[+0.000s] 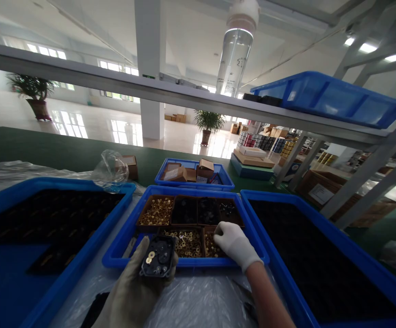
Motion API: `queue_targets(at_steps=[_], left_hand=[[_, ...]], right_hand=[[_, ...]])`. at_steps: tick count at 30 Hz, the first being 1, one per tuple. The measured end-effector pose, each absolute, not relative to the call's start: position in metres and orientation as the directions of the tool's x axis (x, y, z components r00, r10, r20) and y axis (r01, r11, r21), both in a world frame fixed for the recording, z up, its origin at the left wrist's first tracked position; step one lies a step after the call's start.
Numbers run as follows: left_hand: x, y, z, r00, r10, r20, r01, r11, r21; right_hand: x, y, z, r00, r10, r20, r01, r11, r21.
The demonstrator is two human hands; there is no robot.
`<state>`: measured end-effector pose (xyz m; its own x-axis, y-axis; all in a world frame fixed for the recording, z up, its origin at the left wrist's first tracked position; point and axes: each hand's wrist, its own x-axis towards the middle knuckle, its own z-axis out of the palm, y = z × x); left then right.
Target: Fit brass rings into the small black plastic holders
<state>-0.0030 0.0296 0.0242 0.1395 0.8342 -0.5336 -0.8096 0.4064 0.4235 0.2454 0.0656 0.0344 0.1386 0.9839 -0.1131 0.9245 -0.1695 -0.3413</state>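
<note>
Gloved, my left hand (129, 287) is closed around a square black plastic housing (162, 256), its open side facing up. Two brass gears (150, 258) and some small metal pins sit inside it. My right hand (234, 243), in a white glove, reaches into a box of small brass parts (209, 248) at the front right of the blue parts tray (198, 262). Its fingers are pinched, and what they hold is hidden. Beside that box is a box of brass gears (188, 243). Behind stand boxes of brass pieces (158, 210), black parts (184, 209) and small metal parts (227, 208).
Rows of black parts fill a left blue tray (112, 219); a right blue tray (307, 291) has dark contents. Farther back lies a blue tray with cardboard boxes (204, 169). A shelf (184, 93) crosses above, carrying a blue bin (334, 100) and a clear bottle (235, 59).
</note>
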Motion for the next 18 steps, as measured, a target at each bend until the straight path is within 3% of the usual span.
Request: queue_targets(at_steps=[4,8,13,18], left_hand=[[-0.006,0.028,0.028,0.187,0.81,-0.556,-0.815,0.444,0.373],[-0.007,0.027,0.036,0.195,0.792,-0.579,-0.83,0.447,0.333],[-0.004,0.026,0.039,0.126,0.813,-0.568,-0.845,0.388,0.368],[0.003,0.023,0.046,0.088,0.813,-0.576,-0.806,0.398,0.439]], right_hand=[[0.251,0.066,0.037,0.173,0.984,-0.047,0.874,-0.175,-0.453],[0.255,0.065,0.036,0.143,0.989,-0.036,0.872,-0.143,-0.469],[0.259,0.063,0.033,0.034,0.982,-0.183,0.922,-0.102,-0.374],[0.256,0.066,0.031,0.033,0.953,-0.3,0.963,-0.111,-0.245]])
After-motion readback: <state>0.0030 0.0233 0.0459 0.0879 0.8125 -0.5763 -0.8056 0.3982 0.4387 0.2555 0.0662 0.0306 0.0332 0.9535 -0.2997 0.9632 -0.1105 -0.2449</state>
